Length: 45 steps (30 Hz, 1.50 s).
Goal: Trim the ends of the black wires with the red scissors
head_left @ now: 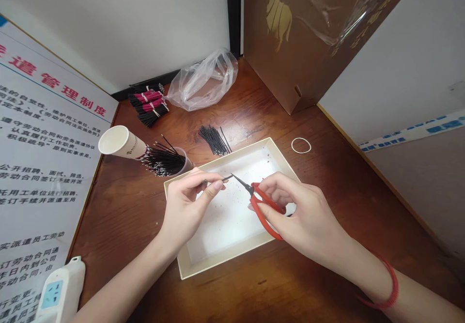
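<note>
My left hand [191,202] pinches a thin black wire [227,178] between thumb and fingers, its end pointing right. Closed around the red handles of a pair of scissors [264,206] is my right hand [301,211]. The dark pointed blades meet the wire's tip or come very near it; I cannot tell if they touch. Both hands are above a shallow cream box lid [218,256] with small dark scraps on its white bottom. Beyond it lies a loose bunch of black wires [213,140].
A clear cup of black wires [169,161] stands left, beside a tilted paper cup [119,141]. Tied black and magenta bundles [149,105] and a plastic bag [203,81] lie behind. A rubber band [301,145], brown box [290,37] and power strip [60,289] are around.
</note>
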{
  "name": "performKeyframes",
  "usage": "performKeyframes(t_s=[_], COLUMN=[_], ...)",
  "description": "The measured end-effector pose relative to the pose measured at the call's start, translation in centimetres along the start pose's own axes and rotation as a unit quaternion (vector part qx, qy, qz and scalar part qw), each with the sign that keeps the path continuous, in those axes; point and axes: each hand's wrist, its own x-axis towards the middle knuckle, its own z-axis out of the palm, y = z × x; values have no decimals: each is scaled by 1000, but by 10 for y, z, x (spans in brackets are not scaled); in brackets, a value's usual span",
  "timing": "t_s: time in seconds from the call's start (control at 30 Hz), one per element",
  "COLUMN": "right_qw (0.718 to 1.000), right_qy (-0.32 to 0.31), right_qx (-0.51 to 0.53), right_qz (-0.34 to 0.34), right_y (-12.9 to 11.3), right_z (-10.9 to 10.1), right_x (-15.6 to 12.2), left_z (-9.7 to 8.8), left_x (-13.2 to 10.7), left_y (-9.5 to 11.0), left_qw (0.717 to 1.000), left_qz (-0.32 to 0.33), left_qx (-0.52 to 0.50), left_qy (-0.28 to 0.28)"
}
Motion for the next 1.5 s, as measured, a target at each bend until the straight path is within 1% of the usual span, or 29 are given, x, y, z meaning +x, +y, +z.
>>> performKeyframes(t_s=[0.23,0.3,0.37,0.5,0.57,0.63,0.7,0.83,0.87,0.93,1.03,1.13,1.23,1.3,1.5], right_qw=[999,997,992,968,963,964,965,965,967,979,996,993,981,975,965], right_qy=[17,22,29,40,34,28,30,33,31,25,18,32,63,76,92], right_qx=[33,68,125,246,267,265,261,260,252,202,71,-26,-63,-77,-104], right_qz=[-1,7,17,16,1,-11,-15,-12,-13,-20,-53,-111,-170,-195,-223], right_y=[-2,-4,-7,-15,-19,-22,-24,-25,-24,-21,-13,-3,5,8,7], right_z=[-1,-1,0,6,8,9,11,18,19,17,8,-1,-2,0,5], right_x=[2,6,12,29,35,38,39,37,36,31,22,11,4,2,4], left_z=[1,0,0,1,1,2,3,3,3,3,2,1,1,1,0], left_x=[2,3,3,3,2,2,2,1,1,1,1,2,3,4,5], left_y=[2,2,2,1,1,1,2,1,1,1,2,3,3,4,5], left_qw=[1000,999,999,998,998,997,998,1000,999,998,997,997,997,997,998], left_qz=[-5,-3,-3,-8,-12,-13,-5,22,25,29,41,44,39,38,28], left_qx=[-12,-10,-7,-2,-4,-1,3,-9,-14,-27,-36,-36,-40,-42,-36], left_qy=[-19,-30,-39,-56,-67,-70,-58,5,20,41,60,60,56,50,32])
